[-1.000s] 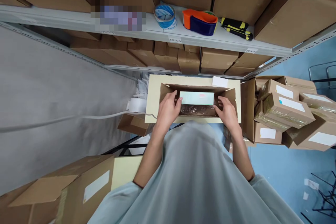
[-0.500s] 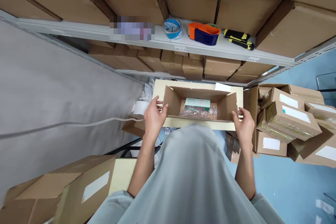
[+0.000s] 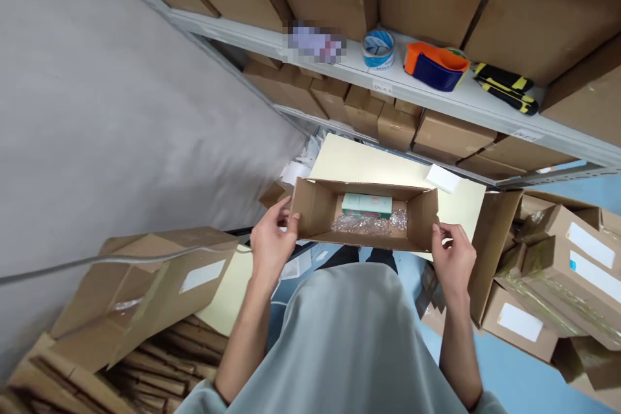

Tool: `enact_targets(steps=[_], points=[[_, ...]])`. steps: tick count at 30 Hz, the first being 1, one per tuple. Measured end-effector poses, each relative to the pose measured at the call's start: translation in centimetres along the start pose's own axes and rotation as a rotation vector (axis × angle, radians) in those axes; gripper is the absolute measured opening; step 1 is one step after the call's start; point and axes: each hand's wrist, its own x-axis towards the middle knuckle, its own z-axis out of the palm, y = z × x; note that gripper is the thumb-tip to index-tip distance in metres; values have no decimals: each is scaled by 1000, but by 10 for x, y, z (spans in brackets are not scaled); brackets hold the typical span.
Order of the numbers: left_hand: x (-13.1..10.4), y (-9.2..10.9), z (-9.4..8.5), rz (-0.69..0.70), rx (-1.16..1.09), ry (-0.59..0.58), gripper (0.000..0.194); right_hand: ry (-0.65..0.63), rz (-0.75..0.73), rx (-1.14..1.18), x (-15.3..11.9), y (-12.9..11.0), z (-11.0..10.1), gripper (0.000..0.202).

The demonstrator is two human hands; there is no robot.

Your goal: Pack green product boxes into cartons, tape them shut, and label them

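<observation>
An open, long cardboard box [image 3: 310,213] is held between my hands, over the front edge of a pale yellow table [image 3: 373,158]. My left hand [image 3: 273,236] pinches its left end wall, thumb on the near side. At the other end, my right hand [image 3: 452,259] grips the right wall with thumb and fingers. Inside lie a mint-green packet [image 3: 367,204] and clear bubble wrap [image 3: 361,226] along the near side of it.
On the shelf [image 3: 485,98] ahead are blue tape [image 3: 379,50], an orange and blue tape dispenser [image 3: 436,66] and yellow-black cutters [image 3: 507,88]. A white card [image 3: 442,178] lies on the table. Labelled boxes [image 3: 577,259] are piled right; an open carton [image 3: 160,284] stands left.
The view has turned. Both hands have closed on the box ends and brought the box nearer to my body, off the middle of the table.
</observation>
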Motion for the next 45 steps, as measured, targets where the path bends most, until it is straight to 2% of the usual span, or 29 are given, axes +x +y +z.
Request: enact_targets(steps=[6, 9, 11, 14, 19, 22, 26, 31, 36, 41, 45], points=[[-35, -49, -40, -61, -73, 131, 58, -68, -127, 94, -28, -37, 19, 37], [-57, -87, -60, -100, -123, 207, 56, -125, -203, 101, -47, -63, 30, 39], [-77, -123, -73, -145, -170, 249, 56, -154, -265, 94, -61, -83, 39, 39], [-116, -189, -90, -236, -262, 296, 56, -209, -380, 81, -90, -118, 59, 38], [-187, -296, -118, -394, -344, 390, 54, -335, -563, 97, -155, -179, 111, 32], [-225, -346, -137, -460, -326, 448, 52, -420, -628, 119, -194, -211, 148, 32], [-264, -394, -160, -546, -287, 534, 50, -524, -720, 116, -233, -250, 195, 36], [-284, -430, -173, -647, -277, 606, 51, -621, -833, 92, -260, -289, 246, 41], [-286, -446, -173, -713, -258, 621, 51, -668, -894, 88, -266, -315, 286, 43], [-281, -456, -173, -791, -285, 638, 54, -751, -946, 78, -258, -342, 312, 45], [-274, -456, -178, -868, -295, 638, 61, -858, -959, 34, -250, -366, 321, 48]])
